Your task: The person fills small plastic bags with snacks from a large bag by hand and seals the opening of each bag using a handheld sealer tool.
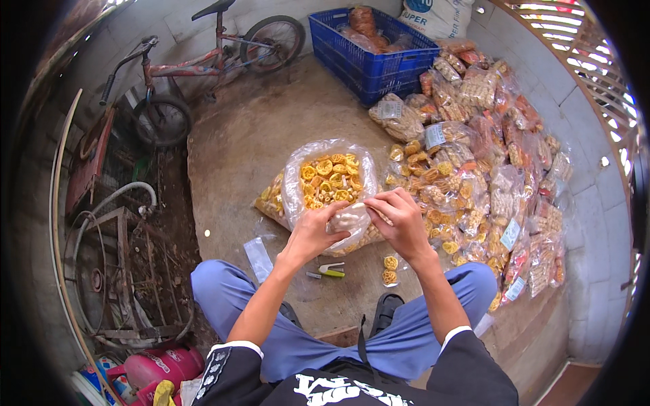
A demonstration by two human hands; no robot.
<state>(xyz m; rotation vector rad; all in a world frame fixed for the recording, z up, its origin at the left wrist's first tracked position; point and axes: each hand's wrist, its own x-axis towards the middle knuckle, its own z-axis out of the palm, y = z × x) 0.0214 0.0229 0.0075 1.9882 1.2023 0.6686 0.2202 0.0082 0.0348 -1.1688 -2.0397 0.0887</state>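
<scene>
The person sits low on the concrete floor [244, 135], knees apart, and holds a small clear bag [349, 220] between both hands just above the knees, close to the body where the fingers can work on it. The left hand [313, 233] is closed around the bag's left side and the right hand [401, 220] is closed on its upper edge, fingers pinching the plastic, so both grip the same bag. Right behind it, touching or nearly so, stands a big open sack [330, 177] of yellow ring-shaped snacks, its mouth turned up toward the person, within easy reach. A yellow and white stapler [327, 271] lies on the floor between the knees, just below the hands, next to a flat empty bag [258, 258] and a small packet [390, 269] with two snacks. To the right a heap of filled packets [487, 155] crowds the wall side and hems in the right arm. Further off sit a blue crate [372, 54], a red bicycle [196, 68] and a pink gas bottle [162, 369]
</scene>
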